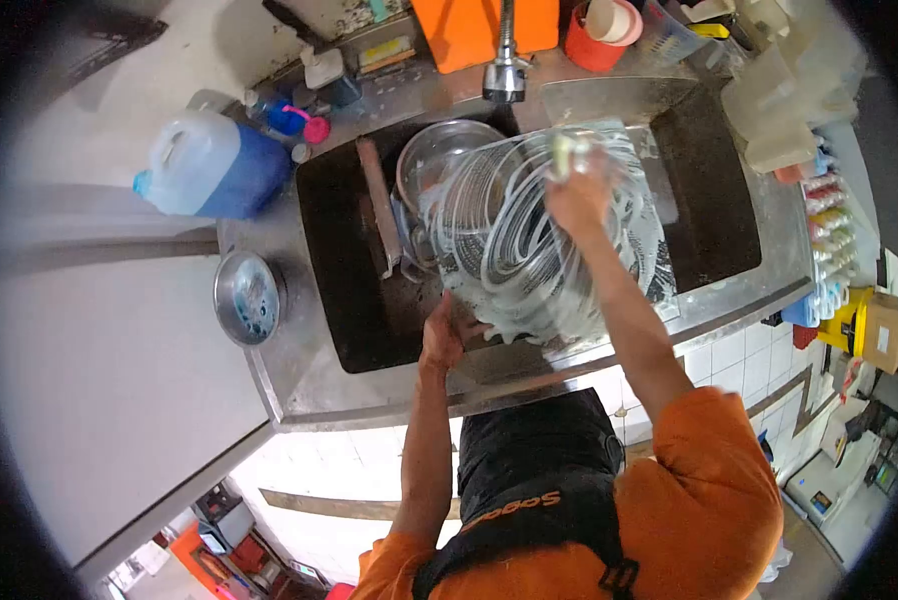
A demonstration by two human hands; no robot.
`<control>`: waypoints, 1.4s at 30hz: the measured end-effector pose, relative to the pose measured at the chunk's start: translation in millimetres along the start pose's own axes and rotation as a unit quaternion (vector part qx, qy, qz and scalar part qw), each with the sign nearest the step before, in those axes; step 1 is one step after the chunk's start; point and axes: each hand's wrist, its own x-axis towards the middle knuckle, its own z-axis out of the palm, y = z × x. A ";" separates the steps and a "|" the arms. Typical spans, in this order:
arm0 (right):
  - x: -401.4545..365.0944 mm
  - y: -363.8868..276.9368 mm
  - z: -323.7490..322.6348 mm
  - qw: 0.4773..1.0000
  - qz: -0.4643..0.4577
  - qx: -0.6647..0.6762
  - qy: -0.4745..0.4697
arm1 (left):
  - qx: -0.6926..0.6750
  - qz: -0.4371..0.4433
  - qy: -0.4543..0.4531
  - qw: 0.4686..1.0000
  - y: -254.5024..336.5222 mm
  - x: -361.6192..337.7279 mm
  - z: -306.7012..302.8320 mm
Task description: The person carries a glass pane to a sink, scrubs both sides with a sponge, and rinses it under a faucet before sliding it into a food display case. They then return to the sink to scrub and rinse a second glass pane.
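A flat rectangular panel (509,240), covered in swirls of white suds, lies tilted across the sink (714,215). My left hand (444,338) grips its lower left edge, with some fingers hidden beneath. On the panel's upper right part, my right hand (581,200) presses a pale yellowish sponge (567,155); both are smeared by motion. A large metal bowl (447,133) sits in the left basin, partly behind the panel. Beside the bowl, a long reddish-brown bar-shaped piece (377,200) leans in the basin.
A tap (505,80) hangs over the sink's back edge. On the left stand a jug of blue liquid (204,165) and a small metal bowl with suds (249,298). Behind are an orange board (459,40) and a red container (597,45). Pale plastic containers (784,100) sit at right.
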 end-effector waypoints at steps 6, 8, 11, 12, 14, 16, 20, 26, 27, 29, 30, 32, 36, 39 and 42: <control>-156.8 -76.3 -18.8 0.925 -0.294 0.192 -0.148 | -0.089 -0.002 -0.018 0.996 5.2 -0.3 1.6; -188.3 -33.6 -27.8 0.942 -0.252 0.159 -0.151 | -0.052 -0.006 -0.011 0.999 7.6 -0.6 4.7; -183.9 60.3 1.8 0.973 -0.124 0.043 0.192 | -0.018 0.018 -0.010 1.000 2.8 -0.9 0.8; -165.6 77.7 1.8 0.990 -0.022 -0.034 0.138 | 0.007 0.036 -0.005 0.999 -3.6 7.1 -7.7; -124.6 85.1 9.2 0.986 0.087 -0.100 0.099 | 0.029 0.052 -0.005 0.998 -9.7 9.9 -7.0; -116.4 24.6 -2.4 0.993 0.094 0.028 0.060 | -0.007 0.043 -0.011 0.999 -2.3 3.8 2.6; -215.0 -74.6 -27.3 0.967 -0.133 0.075 -0.206 | 0.011 0.026 0.002 1.000 -5.1 6.0 -7.0; -206.9 73.9 -9.2 0.999 0.018 -0.027 0.041 | -0.043 0.069 -0.056 0.995 -7.0 4.3 -2.2; -173.5 91.4 -11.3 0.982 0.051 -0.141 0.111 | -0.002 0.100 -0.039 0.994 -8.6 2.8 -1.7; -113.3 96.5 4.6 0.956 0.271 0.026 -0.112 | 0.039 0.134 -0.031 0.990 -13.4 2.4 -1.2; -114.7 73.1 10.2 0.996 0.051 -0.067 -0.012 | 0.032 0.132 -0.025 0.990 -13.8 2.0 -4.3; -132.6 5.8 36.5 0.993 -0.012 0.042 -0.112 | 0.024 0.135 -0.031 0.990 -16.5 7.5 -4.4; -130.1 -31.0 -6.0 0.950 -0.270 0.142 -0.071 | 0.064 0.138 0.022 0.988 -16.0 8.3 -6.0; -16.2 27.5 10.8 0.995 -0.092 0.032 -0.036 | 0.060 0.138 0.031 0.988 -15.1 5.1 -3.8; 41.4 59.5 1.3 0.996 0.078 0.024 0.023 | 0.054 0.133 0.057 0.988 -11.1 -1.2 3.8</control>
